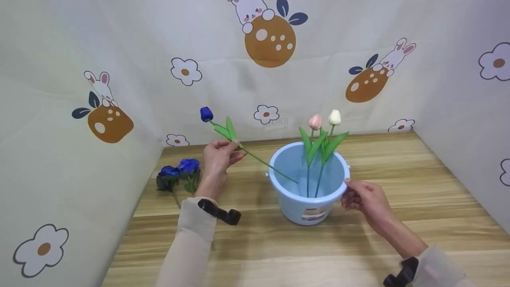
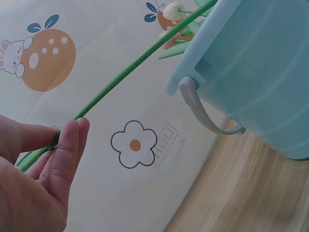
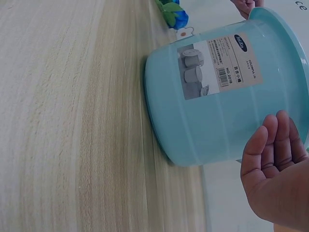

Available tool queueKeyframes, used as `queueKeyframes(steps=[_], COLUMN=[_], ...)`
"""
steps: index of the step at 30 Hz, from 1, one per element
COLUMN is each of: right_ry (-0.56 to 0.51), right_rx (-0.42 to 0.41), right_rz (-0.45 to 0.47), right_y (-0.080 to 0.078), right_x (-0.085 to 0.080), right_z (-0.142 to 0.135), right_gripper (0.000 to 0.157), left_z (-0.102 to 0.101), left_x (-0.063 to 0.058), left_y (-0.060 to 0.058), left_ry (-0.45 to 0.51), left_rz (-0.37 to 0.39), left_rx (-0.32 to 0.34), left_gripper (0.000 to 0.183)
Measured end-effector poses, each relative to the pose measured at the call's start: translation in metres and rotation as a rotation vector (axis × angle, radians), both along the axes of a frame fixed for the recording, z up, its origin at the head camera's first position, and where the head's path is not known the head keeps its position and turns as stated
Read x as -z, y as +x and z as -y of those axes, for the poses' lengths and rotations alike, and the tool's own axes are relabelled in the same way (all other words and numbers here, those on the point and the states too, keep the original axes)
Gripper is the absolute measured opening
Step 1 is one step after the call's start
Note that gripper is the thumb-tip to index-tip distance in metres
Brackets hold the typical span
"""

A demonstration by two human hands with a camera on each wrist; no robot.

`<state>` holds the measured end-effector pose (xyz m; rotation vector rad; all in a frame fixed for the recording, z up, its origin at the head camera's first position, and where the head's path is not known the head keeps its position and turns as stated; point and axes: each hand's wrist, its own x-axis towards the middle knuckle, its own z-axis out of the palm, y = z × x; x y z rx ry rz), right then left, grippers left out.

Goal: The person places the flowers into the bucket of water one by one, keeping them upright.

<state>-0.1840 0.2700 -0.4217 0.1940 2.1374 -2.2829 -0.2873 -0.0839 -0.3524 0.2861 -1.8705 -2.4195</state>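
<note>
My left hand (image 1: 219,159) pinches a blue artificial tulip (image 1: 206,114) between thumb and fingers, just below its leaves. The tulip slants, bloom up to the left, and its bare stem end reaches over the rim into a light blue bucket (image 1: 291,207). In the left wrist view the green stem (image 2: 130,72) crosses toward the bucket's rim. My right hand (image 1: 370,201) holds the bucket's right rim, thumb at the edge and other fingers curled below it outside. Inside stand a pink tulip (image 1: 315,122) and a white tulip (image 1: 334,117), side by side, leaning on the right wall.
Blue artificial roses (image 1: 188,165) lie on the wooden table (image 1: 255,255) left of my left hand, partly behind the wrist. A printed cloth (image 1: 223,91) encloses the back and sides. The bucket has a handle (image 2: 198,104) hanging down and a paper label (image 3: 219,65).
</note>
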Motion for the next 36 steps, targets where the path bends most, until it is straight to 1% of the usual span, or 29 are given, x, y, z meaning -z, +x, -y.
queueKeyframes(steps=[4,10,17,21,29,32,36], right_ry=[-0.019,-0.017,-0.004,0.002,-0.001,-0.01,-0.011], right_rx=[0.0,0.003,0.004,-0.001,-0.005,-0.004,-0.003], right_rz=[-0.004,-0.002,0.003,0.004,-0.002,-0.006,-0.008], right_y=[0.0,0.001,0.0,0.0,0.0,0.0,0.0], right_x=[0.0,0.0,0.0,0.0,0.001,0.001,0.001], right_z=[0.0,0.0,0.0,-0.001,0.0,0.0,0.0], right_gripper=[0.037,0.038,0.037,0.038,0.038,0.037,0.036], left_z=[-0.001,-0.004,-0.008,-0.01,-0.016,-0.017,-0.018], left_x=[0.0,-0.001,-0.002,-0.003,-0.003,-0.003,-0.003], left_y=[0.001,0.001,0.001,0.002,0.004,0.005,0.005], left_ry=[-0.002,-0.031,-0.034,-0.054,-0.098,-0.132,-0.207], left_rz=[-0.032,-0.031,-0.036,-0.036,-0.06,-0.066,-0.072], left_rx=[0.01,0.014,0.021,0.023,0.03,0.034,0.037], left_gripper=[0.017,0.018,0.018,0.018,0.016,0.014,0.012])
